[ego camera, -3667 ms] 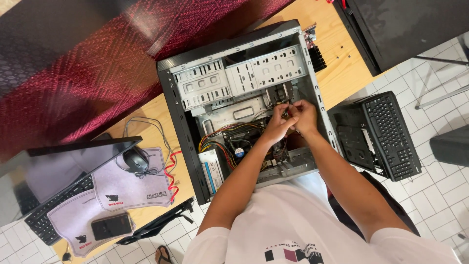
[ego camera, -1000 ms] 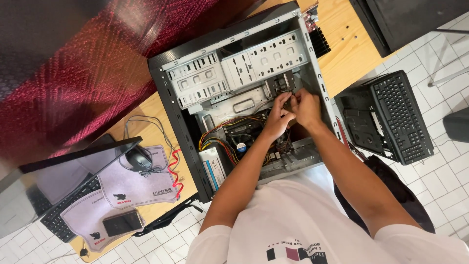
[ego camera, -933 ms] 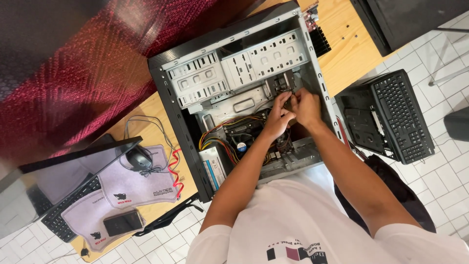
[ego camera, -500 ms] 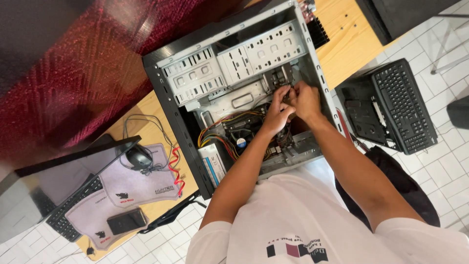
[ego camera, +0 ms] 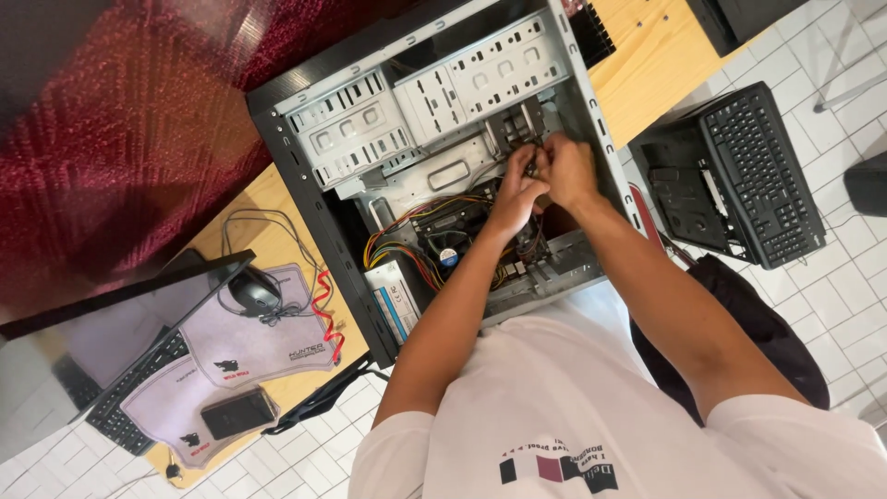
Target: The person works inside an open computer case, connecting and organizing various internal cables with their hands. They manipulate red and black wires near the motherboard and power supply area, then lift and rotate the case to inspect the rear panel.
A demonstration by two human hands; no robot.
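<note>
An open black computer case lies on its side on a wooden table, with grey drive cages and yellow, red and black wires inside. Both my hands are deep in the case, just below the drive cages. My left hand and my right hand meet fingertip to fingertip, pinched on a small dark part that they largely hide. A round cooler fan sits just left of my left wrist.
A black keyboard rests on a black panel on the white tiled floor at right. On the table's left end are a tilted monitor, a mouse, grey pads, a phone and a red cable. A dark red cloth lies beyond.
My hands have stayed together in the case and crept slightly up toward the drive cages. My head has shifted, so the whole scene sits differently in view.
</note>
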